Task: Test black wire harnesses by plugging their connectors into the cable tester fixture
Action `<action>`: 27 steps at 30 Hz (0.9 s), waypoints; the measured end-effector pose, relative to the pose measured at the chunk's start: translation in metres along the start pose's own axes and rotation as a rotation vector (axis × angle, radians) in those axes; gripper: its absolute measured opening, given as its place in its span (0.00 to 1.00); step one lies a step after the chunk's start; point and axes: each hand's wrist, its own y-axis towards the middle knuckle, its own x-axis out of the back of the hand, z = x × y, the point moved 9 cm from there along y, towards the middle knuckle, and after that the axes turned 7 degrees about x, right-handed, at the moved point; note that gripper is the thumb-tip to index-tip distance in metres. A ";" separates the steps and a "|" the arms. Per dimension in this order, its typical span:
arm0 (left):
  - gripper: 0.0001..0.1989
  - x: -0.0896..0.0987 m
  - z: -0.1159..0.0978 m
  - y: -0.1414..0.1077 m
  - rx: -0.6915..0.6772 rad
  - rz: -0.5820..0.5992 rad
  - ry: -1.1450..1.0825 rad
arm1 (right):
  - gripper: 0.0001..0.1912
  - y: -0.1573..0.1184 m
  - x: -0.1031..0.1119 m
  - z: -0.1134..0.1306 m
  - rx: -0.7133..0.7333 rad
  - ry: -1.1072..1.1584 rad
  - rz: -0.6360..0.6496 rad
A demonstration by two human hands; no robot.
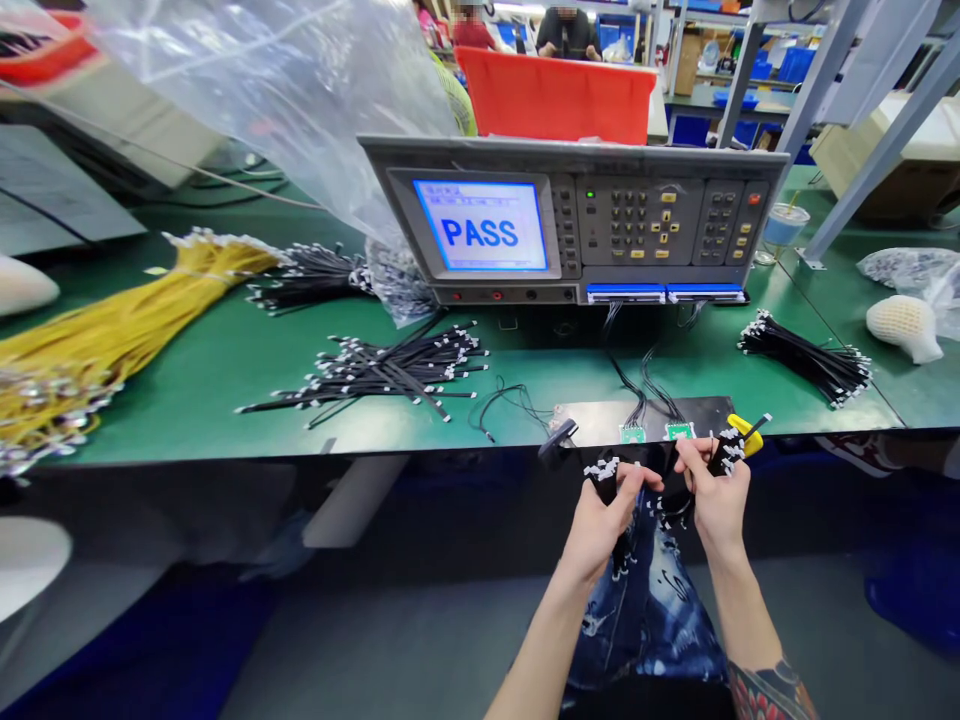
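In front of the grey, box-shaped metal tester (577,225), the left hand (600,515) and right hand (718,500) were curled round thin black cables with white connectors (603,483), the left bundle near upright, the right one slanting; thumbs and forefingers were almost closed, any single cable between them indistinguishable. The right fingertips (691,452) lay nearer the small green circuit boards (679,431), before the tester by the front edge of the green tabletop (217,375), with open air outside both wrists.

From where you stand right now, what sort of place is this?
Probably an electronics workshop or factory: a boxy instrument with a screen reads PASS, a heap of yellow wires lies on the green workbench, and the left hand holds a bundle of black cables.
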 end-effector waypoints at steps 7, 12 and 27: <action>0.26 0.008 -0.009 0.012 -0.091 -0.122 0.040 | 0.17 -0.005 -0.001 -0.003 -0.008 0.016 -0.080; 0.21 0.016 -0.013 0.017 -0.149 -0.239 0.097 | 0.18 -0.003 -0.001 -0.006 -0.064 0.061 -0.065; 0.18 0.018 -0.009 0.015 -0.198 -0.376 0.093 | 0.21 -0.005 0.002 -0.012 -0.104 0.106 0.015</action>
